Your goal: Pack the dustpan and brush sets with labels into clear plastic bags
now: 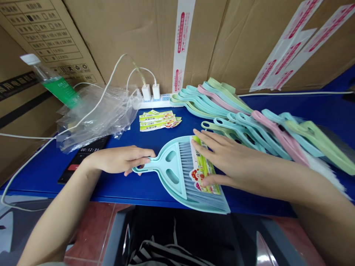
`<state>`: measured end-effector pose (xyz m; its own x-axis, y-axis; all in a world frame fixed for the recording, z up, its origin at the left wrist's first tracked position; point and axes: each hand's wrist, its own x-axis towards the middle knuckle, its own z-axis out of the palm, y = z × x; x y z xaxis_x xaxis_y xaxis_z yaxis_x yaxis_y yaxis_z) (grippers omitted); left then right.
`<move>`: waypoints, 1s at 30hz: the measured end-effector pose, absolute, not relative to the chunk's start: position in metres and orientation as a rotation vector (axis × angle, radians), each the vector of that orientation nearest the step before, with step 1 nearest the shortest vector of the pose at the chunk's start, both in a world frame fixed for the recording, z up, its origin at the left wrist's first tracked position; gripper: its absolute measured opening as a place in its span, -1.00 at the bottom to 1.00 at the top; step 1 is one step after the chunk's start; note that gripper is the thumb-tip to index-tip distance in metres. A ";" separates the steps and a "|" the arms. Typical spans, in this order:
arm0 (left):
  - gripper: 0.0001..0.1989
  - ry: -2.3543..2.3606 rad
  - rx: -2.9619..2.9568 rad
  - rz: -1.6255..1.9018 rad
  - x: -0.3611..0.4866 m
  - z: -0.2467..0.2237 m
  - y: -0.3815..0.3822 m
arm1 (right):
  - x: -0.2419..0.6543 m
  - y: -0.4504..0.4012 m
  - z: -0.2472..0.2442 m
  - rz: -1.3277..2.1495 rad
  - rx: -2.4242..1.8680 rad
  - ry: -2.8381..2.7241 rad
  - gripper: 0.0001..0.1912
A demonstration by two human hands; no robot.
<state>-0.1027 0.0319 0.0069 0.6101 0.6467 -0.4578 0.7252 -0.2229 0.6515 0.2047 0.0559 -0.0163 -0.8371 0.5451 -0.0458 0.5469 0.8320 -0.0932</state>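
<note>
Left hand grips one brush, one dustpan; right hand, open, touches one card.

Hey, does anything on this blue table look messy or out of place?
Yes, at left: a white cable trails over crumpled clear bags and dips past the table's front edge, looking untidy. The brush and dustpan show no obvious damage. I see no spill.

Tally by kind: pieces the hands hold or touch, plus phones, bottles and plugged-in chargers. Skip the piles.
Light-blue dustpan: 1
Light-blue brush: 1
Printed card: 1
Phone: 1
Bottle: 1
White chargers: 2
Total: 7
</note>
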 end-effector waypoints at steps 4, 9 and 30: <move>-0.71 1.083 1.944 -0.088 -0.103 0.006 0.032 | 0.199 0.046 -0.011 -0.239 0.737 2.999 0.04; -0.66 1.082 1.950 -0.082 -0.104 0.004 0.033 | 0.196 0.039 -0.013 -0.154 0.656 3.026 -0.18; -0.70 1.062 1.935 -0.084 -0.103 0.004 0.033 | 0.205 0.030 0.005 0.379 0.192 3.219 -0.52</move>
<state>-0.1035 0.0333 0.0037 0.6290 0.6413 -0.4395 0.7026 -0.2269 0.6745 0.2054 0.0302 0.0047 -0.9875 0.1045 0.1183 0.1291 0.9658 0.2247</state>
